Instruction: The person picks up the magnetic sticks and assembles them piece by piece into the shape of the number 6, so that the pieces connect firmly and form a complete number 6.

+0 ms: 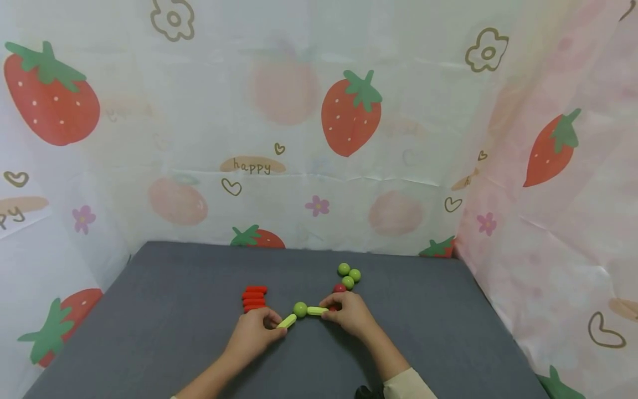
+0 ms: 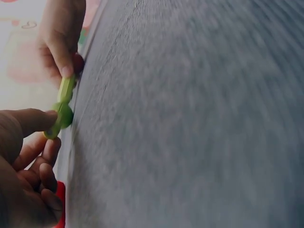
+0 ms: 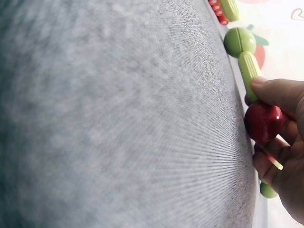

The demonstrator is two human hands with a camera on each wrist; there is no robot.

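Note:
My left hand (image 1: 254, 330) pinches a short yellow-green stick (image 1: 287, 321) between thumb and fingers. The stick's far end points at a shiny green ball (image 1: 300, 309); a small gap between them shows in the right wrist view. A second yellow-green stick (image 1: 316, 311) meets the other side of this ball. My right hand (image 1: 351, 313) pinches that stick near its outer end. In the right wrist view, a red ball (image 3: 264, 122) lies close by the right hand's fingers; whether they touch it I cannot tell.
Several red sticks (image 1: 255, 296) lie in a stack beyond my left hand. Three green balls (image 1: 348, 282) and a red ball (image 1: 339, 288) sit beyond my right hand. The dark grey tabletop (image 1: 164, 310) ends at a strawberry-print curtain (image 1: 309, 127) behind and at both sides.

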